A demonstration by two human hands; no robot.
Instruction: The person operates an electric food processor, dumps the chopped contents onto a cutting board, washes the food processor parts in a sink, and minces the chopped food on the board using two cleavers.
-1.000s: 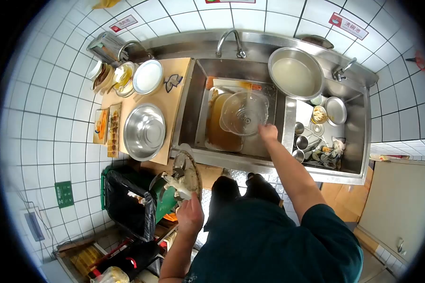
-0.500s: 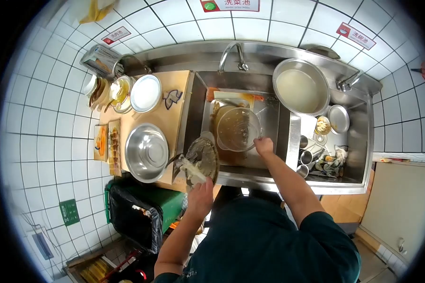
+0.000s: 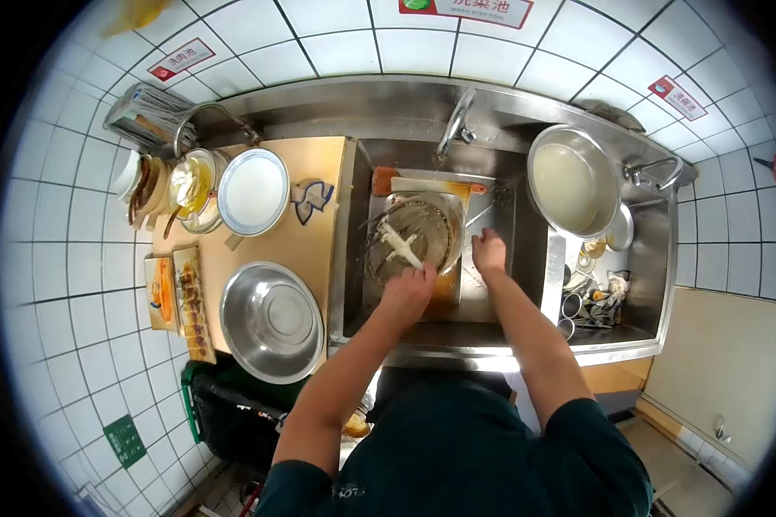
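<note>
My left hand (image 3: 408,295) is closed on the pale, batter-smeared handle (image 3: 398,244) of a round, dark-rimmed utensil, perhaps a strainer; its exact kind is unclear. This utensil lies over a clear plastic bowl (image 3: 458,215) in the middle sink, covering much of it. Just right of the bowl hovers my right hand (image 3: 490,252), loosely curled, with a small gap between thumb and fingers and nothing visible in it. Beneath the bowl is a shallow tray (image 3: 444,297) with brownish liquid. A brush with an orange end (image 3: 384,181) lies along the sink's far side.
A steel bowl (image 3: 272,343) and a white plate (image 3: 253,191) stand on the wooden board (image 3: 321,254) at left. A large pot (image 3: 616,185) of cloudy liquid sits right of the middle sink. Utensils (image 3: 602,303) crowd the right sink. The faucet (image 3: 459,122) overhangs behind.
My left hand has carried the round utensil rightward from the sink's left edge to over the clear bowl. My right hand has let go of the bowl's rim. The camera view has shifted.
</note>
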